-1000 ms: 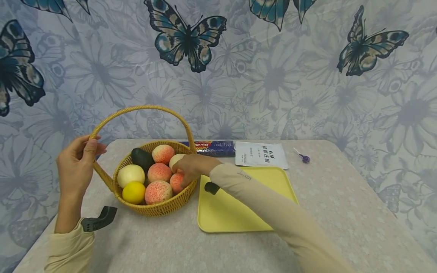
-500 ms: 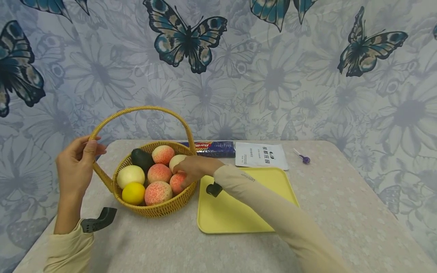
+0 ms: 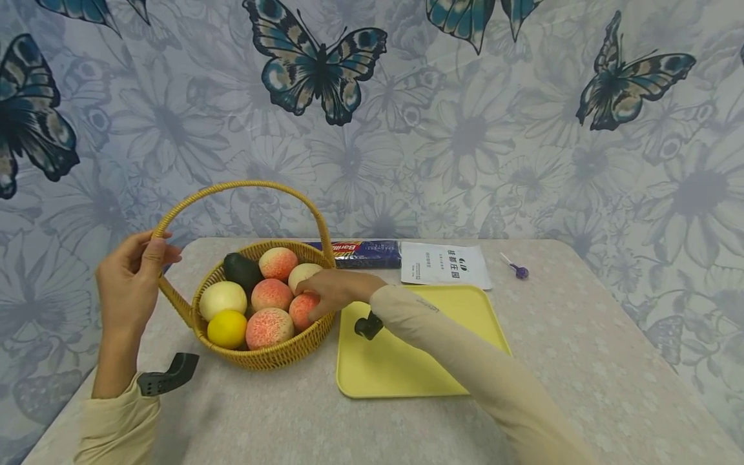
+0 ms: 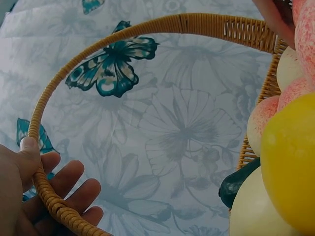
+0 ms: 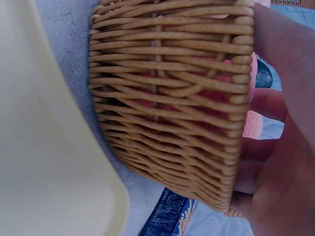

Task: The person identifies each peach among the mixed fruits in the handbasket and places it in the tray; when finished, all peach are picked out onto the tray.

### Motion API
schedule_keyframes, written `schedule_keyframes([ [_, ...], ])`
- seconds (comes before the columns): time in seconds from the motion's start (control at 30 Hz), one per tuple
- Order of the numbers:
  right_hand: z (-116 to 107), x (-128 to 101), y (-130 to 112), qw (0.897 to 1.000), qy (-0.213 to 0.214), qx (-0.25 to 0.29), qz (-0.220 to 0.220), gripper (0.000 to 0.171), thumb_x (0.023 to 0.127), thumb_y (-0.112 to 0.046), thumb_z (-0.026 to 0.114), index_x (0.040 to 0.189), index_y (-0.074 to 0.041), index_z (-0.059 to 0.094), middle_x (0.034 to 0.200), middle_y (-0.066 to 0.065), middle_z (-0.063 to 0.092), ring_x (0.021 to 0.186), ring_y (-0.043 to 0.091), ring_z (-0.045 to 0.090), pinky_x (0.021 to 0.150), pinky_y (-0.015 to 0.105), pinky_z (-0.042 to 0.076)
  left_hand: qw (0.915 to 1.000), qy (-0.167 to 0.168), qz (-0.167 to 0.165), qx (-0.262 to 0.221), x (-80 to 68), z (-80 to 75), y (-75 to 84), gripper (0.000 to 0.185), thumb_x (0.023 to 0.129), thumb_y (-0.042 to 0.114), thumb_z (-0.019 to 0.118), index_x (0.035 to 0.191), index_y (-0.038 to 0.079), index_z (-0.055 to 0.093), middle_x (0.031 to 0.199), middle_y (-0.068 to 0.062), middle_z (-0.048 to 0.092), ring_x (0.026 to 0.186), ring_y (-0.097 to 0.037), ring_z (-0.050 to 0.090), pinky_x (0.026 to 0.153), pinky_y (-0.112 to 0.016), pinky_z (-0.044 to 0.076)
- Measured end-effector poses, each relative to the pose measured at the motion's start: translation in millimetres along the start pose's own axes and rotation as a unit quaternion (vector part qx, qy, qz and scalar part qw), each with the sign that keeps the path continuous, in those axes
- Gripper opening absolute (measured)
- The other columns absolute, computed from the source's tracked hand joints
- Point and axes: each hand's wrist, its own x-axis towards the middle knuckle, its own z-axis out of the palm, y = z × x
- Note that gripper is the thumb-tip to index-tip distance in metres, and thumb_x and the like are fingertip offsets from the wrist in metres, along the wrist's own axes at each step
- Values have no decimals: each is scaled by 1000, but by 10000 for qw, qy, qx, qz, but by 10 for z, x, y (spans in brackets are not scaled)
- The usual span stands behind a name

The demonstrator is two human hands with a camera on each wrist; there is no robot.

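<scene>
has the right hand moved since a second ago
Yes, slightly. The right hand has slid to the right, toward the yellow tray, judged against the basket rim, which has stayed put. Its fingers remain on a peach.

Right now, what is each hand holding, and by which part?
The left hand grips the basket by the lower left end of its handle. The right hand curls over a peach at the basket's right rim, fingers on its top.
</scene>
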Motion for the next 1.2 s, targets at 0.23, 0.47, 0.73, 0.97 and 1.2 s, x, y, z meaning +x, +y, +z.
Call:
schedule_keyframes([
  [0.23,29,-29,45,9998,164,130,7,55,89,-33,62,139,-16,47,113,0,56,91,11,49,76,22,41,10000,4,-12,-10,-1,1,-2,31,98,25,55,118,5,66,81,19,63,77,5,63,74,-5,47],
  [0.47,50,-76,89,9981,332,521,-47,55,88,-32,61,138,-17,46,120,1,54,98,12,50,82,23,42,10000,-1,-8,-46,1,3,1,30,98,25,55,118,5,67,81,19,63,77,5,63,74,-5,47],
  [0.73,40,-103,154,9943,705,785,-140,55,85,-34,62,136,-19,51,130,2,52,113,13,49,94,26,43,10000,-19,8,-59,3,10,5,31,98,25,55,118,4,66,81,18,63,77,4,63,75,-5,47],
  [0.97,50,-115,135,9933,894,737,14,59,83,-37,64,136,-14,52,128,4,53,109,13,51,93,26,44,10000,6,6,-61,-4,7,0,30,98,24,55,118,4,66,81,17,63,77,4,63,75,-5,47],
  [1.2,44,-124,135,9899,1195,739,-178,56,80,-34,65,132,-14,56,123,3,54,103,12,50,88,23,45,10000,1,14,-87,-3,11,23,30,98,23,55,117,3,66,81,17,63,77,3,63,75,-5,47],
])
